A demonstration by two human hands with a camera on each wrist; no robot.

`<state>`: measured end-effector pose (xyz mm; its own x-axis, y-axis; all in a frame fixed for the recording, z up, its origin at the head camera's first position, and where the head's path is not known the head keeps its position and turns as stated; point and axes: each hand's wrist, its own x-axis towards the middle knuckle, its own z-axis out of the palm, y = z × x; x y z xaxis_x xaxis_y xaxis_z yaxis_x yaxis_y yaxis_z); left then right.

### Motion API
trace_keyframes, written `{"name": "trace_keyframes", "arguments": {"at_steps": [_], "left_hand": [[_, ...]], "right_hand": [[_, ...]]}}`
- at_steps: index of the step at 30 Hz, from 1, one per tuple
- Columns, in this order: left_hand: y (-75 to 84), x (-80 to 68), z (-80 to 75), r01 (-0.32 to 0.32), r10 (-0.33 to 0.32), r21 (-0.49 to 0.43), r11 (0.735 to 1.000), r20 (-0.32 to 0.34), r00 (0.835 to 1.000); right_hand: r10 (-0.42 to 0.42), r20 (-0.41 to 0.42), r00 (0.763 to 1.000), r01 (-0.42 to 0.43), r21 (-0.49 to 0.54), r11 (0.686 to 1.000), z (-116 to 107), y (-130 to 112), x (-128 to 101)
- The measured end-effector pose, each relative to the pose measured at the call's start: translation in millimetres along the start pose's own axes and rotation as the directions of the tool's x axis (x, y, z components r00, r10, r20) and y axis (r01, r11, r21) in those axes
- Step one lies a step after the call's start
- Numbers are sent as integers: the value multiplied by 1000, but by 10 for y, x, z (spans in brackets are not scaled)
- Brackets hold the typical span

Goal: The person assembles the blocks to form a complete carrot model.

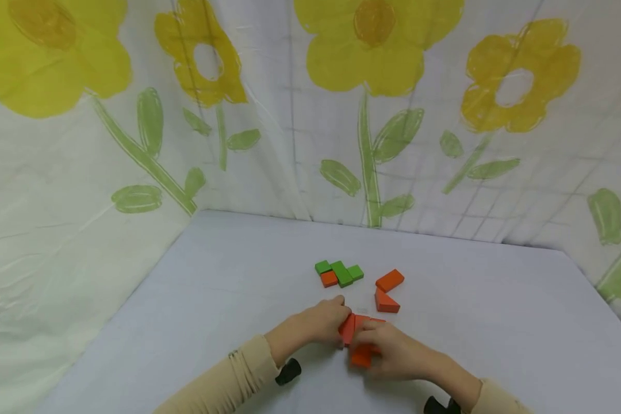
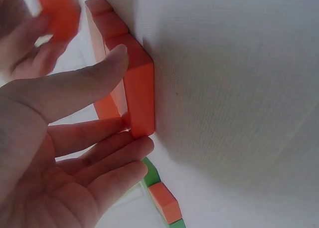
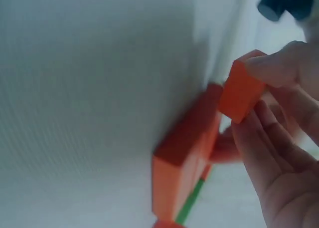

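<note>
Where the worktop (image 1: 196, 299) meets the flowered sheet (image 1: 269, 144) at back and sides, we note bare surface left, right and behind the pieces. Item: orange slab (image 2: 142, 96), near the front edge, between both hands. Our left hand (image 1: 321, 323), fingers nearly straight, thumb and fingertips touching the slab's sides. Our right hand (image 1: 393, 352), fingers curled, pinches a small orange block (image 3: 241, 93) just beside the slab. Item: green-and-orange cluster (image 1: 338, 273) and two loose orange blocks (image 1: 388, 290), farther back, apart.

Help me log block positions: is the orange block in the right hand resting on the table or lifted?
Lifted: the right hand pinches the orange block clear of the table.
</note>
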<state>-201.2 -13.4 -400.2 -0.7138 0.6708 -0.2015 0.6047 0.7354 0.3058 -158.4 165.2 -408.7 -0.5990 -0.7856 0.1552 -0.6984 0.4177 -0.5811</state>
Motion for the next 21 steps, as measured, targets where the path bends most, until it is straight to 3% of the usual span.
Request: {"name": "trace_keyframes", "arguments": {"at_steps": [6,14,21], "left_hand": [[-15,1,12,-4,4,4,1000,-14,1000],[7,0,4,16,-16,2,1000,5,1000],[11,-9,3,26,-26,-2,1000,4,1000]], "right_hand": [[1,40,999,3,-100,995,178,-86,-2],[152,12,988,-150,-115,982,120,-105,26],[183,-30,983,-185,-147,972,137,-68,48]]}}
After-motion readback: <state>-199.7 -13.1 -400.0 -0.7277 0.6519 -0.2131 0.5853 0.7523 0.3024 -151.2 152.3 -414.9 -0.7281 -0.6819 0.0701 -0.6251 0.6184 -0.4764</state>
